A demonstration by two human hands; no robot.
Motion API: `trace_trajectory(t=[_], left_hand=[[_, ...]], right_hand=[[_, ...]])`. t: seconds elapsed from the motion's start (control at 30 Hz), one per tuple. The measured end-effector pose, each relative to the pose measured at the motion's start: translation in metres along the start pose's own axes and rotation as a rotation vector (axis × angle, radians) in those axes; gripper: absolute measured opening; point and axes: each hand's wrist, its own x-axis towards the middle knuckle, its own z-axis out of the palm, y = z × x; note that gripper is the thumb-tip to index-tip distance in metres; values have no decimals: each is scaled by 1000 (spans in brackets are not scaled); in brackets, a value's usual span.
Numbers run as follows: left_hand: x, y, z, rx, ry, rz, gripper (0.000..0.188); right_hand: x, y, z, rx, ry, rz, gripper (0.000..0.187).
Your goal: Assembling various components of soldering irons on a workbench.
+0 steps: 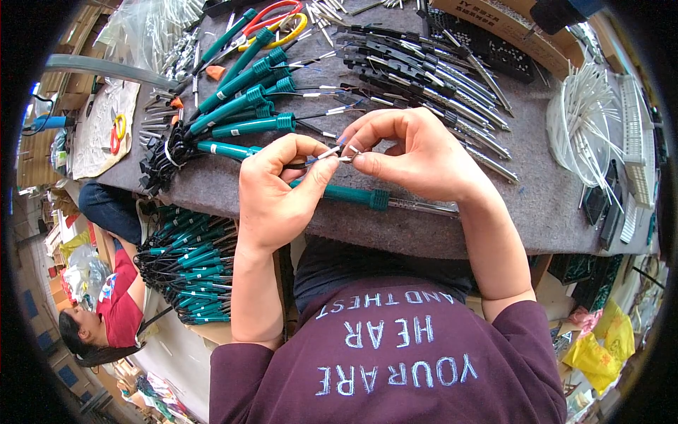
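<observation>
My left hand (277, 192) pinches thin wires with white sleeves (329, 152) between thumb and forefinger. Facing it, my right hand (427, 154) has thumb and fingertips closed on the wire ends, where a bit of blue shows. The exact joint between the fingertips is too small to make out. Below the hands lies a green plastic handle (357, 196) with a metal tube (422, 206) at its right end. Several more green handles (244, 99), cords bundled, lie to the left with wires poking out. Beyond my right hand sit rows of metal rods (452, 92) with black parts.
Red- and yellow-handled tools (279, 25) lie at the back. At right stands a clear bag of white ties (585, 120); behind it is a cardboard box (508, 28). A pile of green handles (194, 265) hangs below the table edge. A person (116, 304) sits at left.
</observation>
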Motion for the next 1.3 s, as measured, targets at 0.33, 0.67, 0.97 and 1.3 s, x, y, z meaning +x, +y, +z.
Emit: trace_trajectory(t=[0.33,0.67,0.97,1.3], left_hand=[[-1,-1,3,33,15,-41,13],[0,-2,6,-36,50,31,11],[-5,-9,-6,-250,93,-49,6],[-2,1,-4,-15,-11,-49,8]], right_hand=[[-1,0,0,-15,1,36,24],[0,-1,3,205,40,251,25],[1,1,7,202,85,216,28],[4,2,9,57,116,102,24]])
